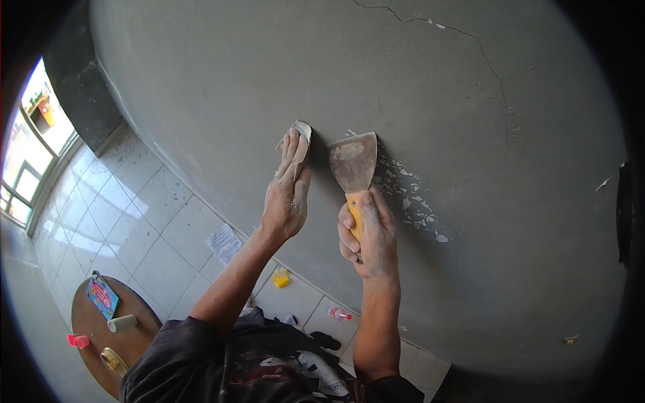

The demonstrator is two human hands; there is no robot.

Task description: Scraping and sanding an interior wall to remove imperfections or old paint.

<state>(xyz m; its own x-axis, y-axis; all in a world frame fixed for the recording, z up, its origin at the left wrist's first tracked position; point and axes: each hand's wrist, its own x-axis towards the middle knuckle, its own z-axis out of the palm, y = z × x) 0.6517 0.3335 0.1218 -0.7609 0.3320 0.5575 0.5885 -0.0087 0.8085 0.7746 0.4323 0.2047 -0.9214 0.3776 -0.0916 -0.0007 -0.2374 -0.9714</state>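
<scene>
My left hand (pixel 287 194) is stretched along the grey wall (pixel 216 90), its dusty fingers laid over a thin whitish pad (pixel 306 129). Whether this pad is folded sandpaper I cannot tell. In my right hand (pixel 375 234) is a putty knife (pixel 354 166) with a yellow handle and a wide, stained metal blade. The blade points up the wall, and a thin shaving (pixel 351 133) sits at its edge; whether the edge touches the wall is unclear. Right of the blade, a flaked white patch (pixel 421 201) spreads over the paint.
A long crack (pixel 448 27) crosses the upper wall. On the tiled floor (pixel 156 242) are a printed sheet (pixel 224 244), a yellow packet (pixel 280 277) and a red-capped plastic bottle (pixel 336 314). A brown table (pixel 88 312) holds a pale cylinder (pixel 122 323) and a tape roll (pixel 114 361).
</scene>
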